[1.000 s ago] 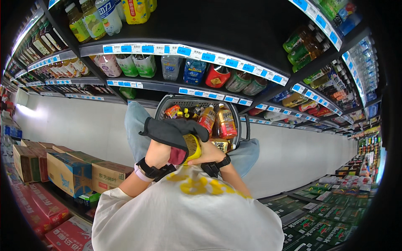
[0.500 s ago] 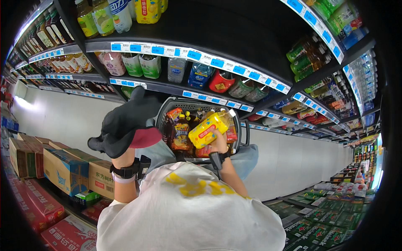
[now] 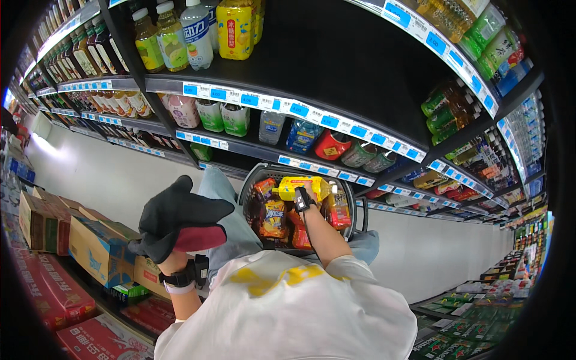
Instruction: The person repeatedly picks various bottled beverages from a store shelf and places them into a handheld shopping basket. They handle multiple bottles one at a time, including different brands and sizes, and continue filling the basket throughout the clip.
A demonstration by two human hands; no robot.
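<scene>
A dark basket point(image 3: 247, 183) full of drink bottles stands between my knees. Inside it, my right hand point(image 3: 311, 193) grips a yellow bottle point(image 3: 289, 186), which lies on its side across the other bottles with its white cap to the right. Beneath and around it are an orange-labelled dark bottle point(image 3: 273, 219) and a red-labelled bottle point(image 3: 339, 211). Left of the basket, a black mitt-like cloth point(image 3: 174, 210) with a dark red panel covers my left hand point(image 3: 173, 263); its fingers are hidden. Both wrists wear black straps.
Ahead, a dark shelf point(image 3: 336, 72) with price tags bears yellow bottles point(image 3: 235, 30) and several other drinks. Cardboard boxes point(image 3: 99, 249) and red cartons point(image 3: 54, 288) stack up at the left. Green cartons point(image 3: 468, 336) lie at the lower right.
My right hand has lowered the yellow bottle further into the basket and turned it nearly level. The black cloth over my left hand has shifted away from the basket's edge. The view has shifted.
</scene>
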